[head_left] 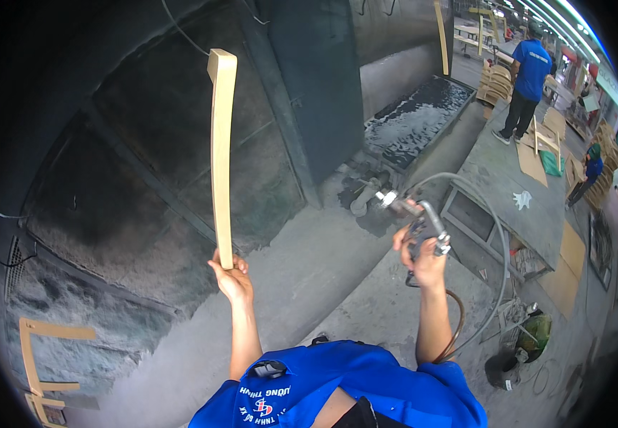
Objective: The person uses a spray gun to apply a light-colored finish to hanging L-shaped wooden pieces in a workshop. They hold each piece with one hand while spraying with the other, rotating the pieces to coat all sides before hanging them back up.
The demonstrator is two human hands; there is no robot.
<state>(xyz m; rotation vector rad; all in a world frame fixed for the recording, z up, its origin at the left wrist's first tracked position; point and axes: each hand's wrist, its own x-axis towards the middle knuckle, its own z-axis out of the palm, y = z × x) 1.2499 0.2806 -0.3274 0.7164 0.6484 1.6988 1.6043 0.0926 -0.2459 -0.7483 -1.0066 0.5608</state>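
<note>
A long, slightly curved piece of pale wood [223,157] stands nearly upright on the left, thicker at its top end. My left hand [233,279] is closed around its lower end. On the right, a metal spray gun [423,232] is gripped in my right hand [423,258], its silver nozzle pointing up and to the left. A grey hose [498,221] loops from the gun down to the right, and a brown hose [460,317] runs beside my forearm. A wide gap separates the gun from the wood.
A dark, dusty booth wall [180,157] rises at left and ahead. A trough of foamy water [423,118] lies beyond. A grey platform [516,171] at right carries a white glove [522,200]; a person in blue [530,71] stands farther off. Wooden frame parts [31,357] stand lower left.
</note>
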